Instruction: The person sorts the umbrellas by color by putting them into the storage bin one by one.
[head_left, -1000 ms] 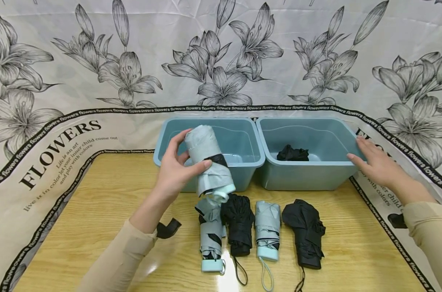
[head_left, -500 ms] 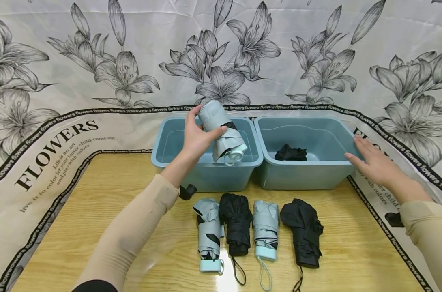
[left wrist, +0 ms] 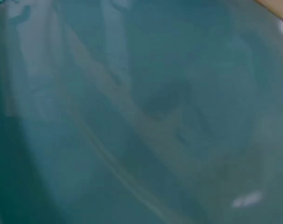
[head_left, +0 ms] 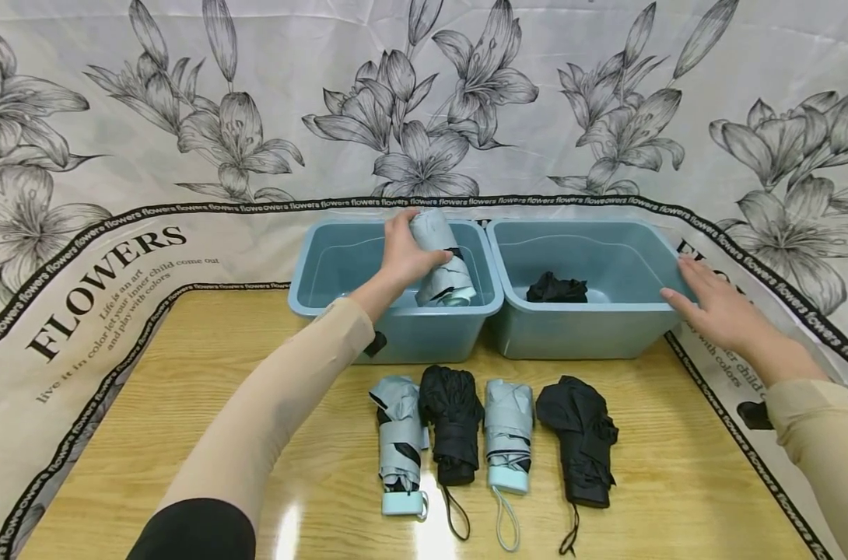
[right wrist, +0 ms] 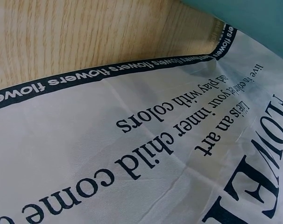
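Head view: in the mouth of the left bin (head_left: 431,338), with left hand (head_left: 404,253) curled round its left side, holds a folded pale-blue umbrella (head_left: 448,272), slanted perhaps to clear the rim; at the right bin (head_left: 578,334), lays straight-fingered right hand (head_left: 721,307) along the right rim, seemingly for steadying, well apart from the umbrella.

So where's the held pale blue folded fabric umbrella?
Head view: the umbrella is in the left hand, toward the right end of the left blue plastic bin.

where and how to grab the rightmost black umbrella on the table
Probably around the narrower part of the black umbrella just beyond its handle, from above, across both long sides: it lies lengthwise, with loose cloth bulging at the far end.
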Demonstrator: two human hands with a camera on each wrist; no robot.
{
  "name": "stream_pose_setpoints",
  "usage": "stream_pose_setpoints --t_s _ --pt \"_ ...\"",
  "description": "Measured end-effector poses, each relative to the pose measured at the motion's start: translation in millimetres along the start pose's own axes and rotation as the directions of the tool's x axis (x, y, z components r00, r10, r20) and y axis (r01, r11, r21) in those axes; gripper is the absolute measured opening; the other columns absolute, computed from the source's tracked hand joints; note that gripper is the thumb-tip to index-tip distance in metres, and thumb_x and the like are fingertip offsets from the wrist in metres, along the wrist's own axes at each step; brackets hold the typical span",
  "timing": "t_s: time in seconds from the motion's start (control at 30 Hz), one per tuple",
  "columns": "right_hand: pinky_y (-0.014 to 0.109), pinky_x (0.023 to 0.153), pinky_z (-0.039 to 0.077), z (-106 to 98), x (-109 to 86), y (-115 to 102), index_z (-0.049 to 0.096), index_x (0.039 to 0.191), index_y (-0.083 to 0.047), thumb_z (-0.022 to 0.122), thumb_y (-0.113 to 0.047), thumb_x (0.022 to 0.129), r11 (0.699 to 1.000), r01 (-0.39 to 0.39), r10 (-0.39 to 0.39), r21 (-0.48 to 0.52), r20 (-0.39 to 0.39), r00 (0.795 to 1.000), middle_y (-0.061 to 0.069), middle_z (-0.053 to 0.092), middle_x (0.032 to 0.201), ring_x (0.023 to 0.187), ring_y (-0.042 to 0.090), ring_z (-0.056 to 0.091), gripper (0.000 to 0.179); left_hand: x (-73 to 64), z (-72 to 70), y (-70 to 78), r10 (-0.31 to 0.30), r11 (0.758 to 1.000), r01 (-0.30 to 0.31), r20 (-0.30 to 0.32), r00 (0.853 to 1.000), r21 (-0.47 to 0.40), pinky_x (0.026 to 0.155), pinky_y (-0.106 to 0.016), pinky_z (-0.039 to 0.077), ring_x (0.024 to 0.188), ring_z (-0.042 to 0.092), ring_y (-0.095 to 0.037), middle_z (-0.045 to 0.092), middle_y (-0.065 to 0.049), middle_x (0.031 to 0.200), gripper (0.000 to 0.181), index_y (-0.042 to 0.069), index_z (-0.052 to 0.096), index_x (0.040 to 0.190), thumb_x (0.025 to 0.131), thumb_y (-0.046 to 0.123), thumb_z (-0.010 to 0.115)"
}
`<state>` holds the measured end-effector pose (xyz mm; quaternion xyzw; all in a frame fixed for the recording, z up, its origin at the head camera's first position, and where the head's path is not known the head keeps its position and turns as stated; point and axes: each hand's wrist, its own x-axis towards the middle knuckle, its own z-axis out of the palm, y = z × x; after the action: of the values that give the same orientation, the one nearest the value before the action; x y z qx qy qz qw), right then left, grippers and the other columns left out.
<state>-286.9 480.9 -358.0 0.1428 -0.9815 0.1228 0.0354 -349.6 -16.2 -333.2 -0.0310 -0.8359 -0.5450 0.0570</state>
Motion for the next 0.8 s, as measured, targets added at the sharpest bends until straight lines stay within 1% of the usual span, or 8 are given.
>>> stream_pose_setpoints --t_s 0.07,0.17,0.23,0.33,0.47,0.6,0.67,0.8 --pt "0.073 0.122 0.003 -1 0.2 -1 -0.001 0.164 0.003 0.037 -0.039 0.112 1.000 -0.001 0.001 -0.001 0.000 1.000 0.024 -0.007 0.172 0.154 0.054 -0.001 0.077 4.4 1.3 -2.9 0.003 0.997 -0.005 0.036 0.999 0.072 0.104 -0.044 0.054 0.133 0.049 -0.034 0.030 -0.016 0.156 0.092 0.013 0.036 0.158 0.084 0.016 0.089" --pt "0.074 0.121 0.004 -1 0.1 -2 -0.002 0.164 0.003 0.036 -0.039 0.112 1.000 -0.004 0.004 -0.002 0.003 1.000 0.024 -0.007 0.171 0.154 0.055 -0.001 0.077 10.2 3.0 -7.7 0.010 0.984 -0.030 0.109 0.994 0.177 0.109 -0.046 0.050 0.137 0.046 -0.035 0.028 -0.018 0.159 0.092 0.011 0.035 0.159 0.084 0.016 0.088" --pt "0.074 0.121 0.003 -1 -0.3 -2 -0.002 0.164 0.003 0.036 -0.039 0.112 1.000 -0.005 0.005 -0.004 0.004 1.000 0.025 -0.006 0.171 0.154 0.055 -0.001 0.076 12.4 3.8 -11.0 0.009 0.973 -0.047 0.163 0.987 0.227 0.112 -0.046 0.048 0.139 0.044 -0.035 0.027 -0.019 0.160 0.091 0.009 0.035 0.159 0.084 0.016 0.088" --pt "0.074 0.122 0.002 -1 -0.4 -3 -0.002 0.164 0.003 0.036 -0.039 0.112 1.000 -0.001 0.001 -0.004 0.006 1.000 0.026 -0.006 0.171 0.154 0.054 -0.001 0.076 14.9 4.1 -16.4 0.002 0.958 -0.070 0.235 0.972 0.279 0.111 -0.046 0.048 0.136 0.046 -0.035 0.032 -0.020 0.157 0.089 0.007 0.037 0.158 0.085 0.017 0.087" --pt "0.072 0.122 0.001 0 0.5 -4 -0.002 0.164 0.002 0.036 -0.039 0.113 1.000 0.001 -0.001 -0.006 0.004 1.000 0.024 -0.007 0.172 0.155 0.054 -0.001 0.076 19.2 5.1 -22.6 -0.012 0.951 -0.086 0.315 0.949 0.297 0.103 -0.046 0.051 0.126 0.050 -0.034 0.039 -0.020 0.152 0.086 0.007 0.041 0.155 0.084 0.017 0.088" --pt "0.072 0.123 0.000 -1 1.0 -5 -0.002 0.164 0.002 0.035 -0.038 0.113 1.000 0.001 -0.001 -0.011 0.002 1.000 0.022 -0.008 0.172 0.155 0.054 -0.002 0.075 24.8 7.8 -26.6 -0.023 0.952 -0.093 0.372 0.928 0.292 0.097 -0.043 0.054 0.123 0.051 -0.033 0.041 -0.020 0.151 0.086 0.007 0.043 0.154 0.083 0.016 0.089" --pt "0.072 0.123 0.000 -2 0.5 -5 -0.002 0.164 0.002 0.036 -0.038 0.113 1.000 -0.001 0.001 -0.010 0.004 1.000 0.022 -0.008 0.172 0.155 0.054 -0.002 0.075 26.1 9.2 -28.0 -0.027 0.950 -0.096 0.383 0.923 0.298 0.096 -0.043 0.055 0.123 0.051 -0.033 0.041 -0.021 0.150 0.086 0.007 0.043 0.154 0.082 0.016 0.090" --pt "0.072 0.123 0.000 -1 -1.1 -3 -0.001 0.164 0.003 0.036 -0.038 0.113 1.000 -0.001 0.001 -0.008 0.003 1.000 0.024 -0.007 0.171 0.155 0.054 -0.001 0.075 25.9 11.3 -30.2 -0.043 0.936 -0.100 0.390 0.920 0.338 0.100 -0.044 0.053 0.127 0.050 -0.034 0.040 -0.021 0.152 0.085 0.007 0.043 0.154 0.083 0.015 0.089"
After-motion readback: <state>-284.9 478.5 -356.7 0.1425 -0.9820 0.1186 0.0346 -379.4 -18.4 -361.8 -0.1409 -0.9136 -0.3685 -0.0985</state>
